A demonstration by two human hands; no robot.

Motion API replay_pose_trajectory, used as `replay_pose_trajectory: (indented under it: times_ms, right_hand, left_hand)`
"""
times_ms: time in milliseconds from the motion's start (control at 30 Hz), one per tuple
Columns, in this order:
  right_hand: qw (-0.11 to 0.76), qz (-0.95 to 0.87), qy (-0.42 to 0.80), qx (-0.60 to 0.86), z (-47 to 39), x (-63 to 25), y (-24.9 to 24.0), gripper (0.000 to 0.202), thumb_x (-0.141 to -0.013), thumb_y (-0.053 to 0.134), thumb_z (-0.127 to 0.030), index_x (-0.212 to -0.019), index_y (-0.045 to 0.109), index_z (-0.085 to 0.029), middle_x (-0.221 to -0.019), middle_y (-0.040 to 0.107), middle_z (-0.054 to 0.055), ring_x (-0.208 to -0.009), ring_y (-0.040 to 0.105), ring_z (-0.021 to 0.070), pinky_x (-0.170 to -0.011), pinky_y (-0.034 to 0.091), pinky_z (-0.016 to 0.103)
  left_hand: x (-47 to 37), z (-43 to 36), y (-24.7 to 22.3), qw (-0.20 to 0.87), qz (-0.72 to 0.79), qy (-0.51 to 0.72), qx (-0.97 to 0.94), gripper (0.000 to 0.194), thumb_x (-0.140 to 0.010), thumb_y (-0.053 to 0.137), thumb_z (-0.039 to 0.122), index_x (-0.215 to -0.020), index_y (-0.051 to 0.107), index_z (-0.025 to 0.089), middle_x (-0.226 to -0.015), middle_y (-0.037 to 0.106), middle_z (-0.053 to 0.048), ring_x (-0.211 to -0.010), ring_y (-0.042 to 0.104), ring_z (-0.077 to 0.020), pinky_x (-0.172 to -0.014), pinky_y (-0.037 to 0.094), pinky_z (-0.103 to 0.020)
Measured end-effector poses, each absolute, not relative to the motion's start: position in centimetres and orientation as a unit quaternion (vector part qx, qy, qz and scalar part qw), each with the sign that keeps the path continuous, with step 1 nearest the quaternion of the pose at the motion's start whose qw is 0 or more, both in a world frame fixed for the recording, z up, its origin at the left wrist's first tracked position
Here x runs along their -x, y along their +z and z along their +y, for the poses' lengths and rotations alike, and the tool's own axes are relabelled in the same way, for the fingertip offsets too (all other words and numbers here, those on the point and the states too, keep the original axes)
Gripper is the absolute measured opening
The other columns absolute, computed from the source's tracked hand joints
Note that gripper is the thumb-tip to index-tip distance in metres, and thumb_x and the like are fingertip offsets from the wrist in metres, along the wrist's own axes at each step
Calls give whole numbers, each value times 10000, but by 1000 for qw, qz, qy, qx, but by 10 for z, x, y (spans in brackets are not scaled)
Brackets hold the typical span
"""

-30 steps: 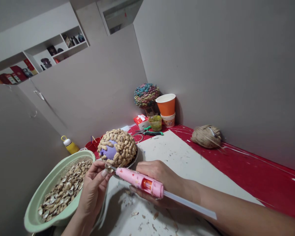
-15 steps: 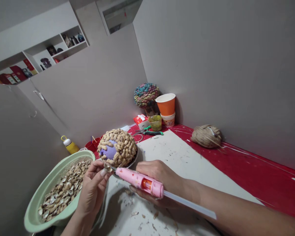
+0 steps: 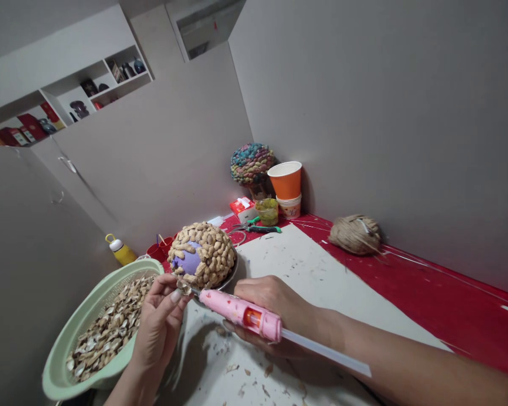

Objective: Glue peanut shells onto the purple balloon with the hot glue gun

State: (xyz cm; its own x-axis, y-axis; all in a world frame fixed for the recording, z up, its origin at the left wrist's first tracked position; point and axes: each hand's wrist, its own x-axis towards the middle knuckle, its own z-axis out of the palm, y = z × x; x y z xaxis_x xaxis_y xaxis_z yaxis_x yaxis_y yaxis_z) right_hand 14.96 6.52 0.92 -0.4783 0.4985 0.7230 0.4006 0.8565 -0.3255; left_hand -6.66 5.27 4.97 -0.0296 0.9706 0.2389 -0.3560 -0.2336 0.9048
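Note:
Pinched between the thumb and fingers of my left hand (image 3: 163,316) is a peanut shell (image 3: 185,288), its hollow side showing. My right hand (image 3: 275,307) is wrapped round a pink glue gun (image 3: 241,313), whose nozzle is at the shell. A clear glue stick (image 3: 328,352) sticks out of the gun's back end. Just beyond both hands, a ball (image 3: 214,256) covered in peanut shells rests in a dish, with a bare purple patch (image 3: 188,260) facing left. To the left stands a green basket (image 3: 55,361) of loose peanut shells (image 3: 110,332).
A twine ball (image 3: 355,234) lies on the red table cover (image 3: 449,304) at right. Pliers (image 3: 262,229), orange cups (image 3: 286,181), a green-yellow tub (image 3: 267,211) and a colourful ball (image 3: 252,163) stand at the back. A yellow bottle (image 3: 122,252) is at left. Shell bits litter the white board (image 3: 288,259).
My left hand and the shell have shifted very slightly to the left. The glue gun and my right hand are nearly still.

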Motion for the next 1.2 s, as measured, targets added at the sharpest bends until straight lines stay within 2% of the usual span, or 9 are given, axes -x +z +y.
replay_pose_trajectory:
  times_ms: [333, 567, 800, 1200]
  right_hand:
    - [399, -876, 51, 266, 62, -151, 20, 253, -788, 579, -309, -630, 415, -200, -588, 474, -33, -511, 375, 108, -484, 239, 263]
    - [377, -886, 63, 262, 60, -154, 24, 209, -783, 577, -284, -646, 450, -191, -606, 522, -18, -527, 428, 112, -487, 261, 258]
    - [385, -885, 60, 253, 61, -152, 18, 239, -727, 597, -260, -626, 388, -204, -588, 472, -39, -505, 389, 99, -472, 234, 259]
    - [383, -889, 47, 247, 64, -151, 15, 246, -752, 549, -281, -613, 361, -204, -564, 411, -42, -497, 339, 99, -463, 186, 266]
  left_hand:
    - [67, 53, 50, 520, 333, 639, -458, 274, -654, 832, 189, -891, 694, 199, -867, 666, -9, -795, 621, -120, -711, 546, -197]
    - [66, 53, 50, 518, 336, 641, -456, 275, -652, 836, 193, -890, 698, 206, -881, 675, -16, -823, 633, -136, -705, 539, -199]
    - [66, 54, 50, 516, 343, 640, -454, 260, -664, 827, 180, -885, 691, 198, -887, 658, -19, -833, 621, -137, -716, 529, -206]
    - [67, 53, 45, 515, 348, 626, -470, 238, -702, 801, 177, -903, 675, 196, -882, 647, -14, -812, 596, -122, -731, 514, -205]
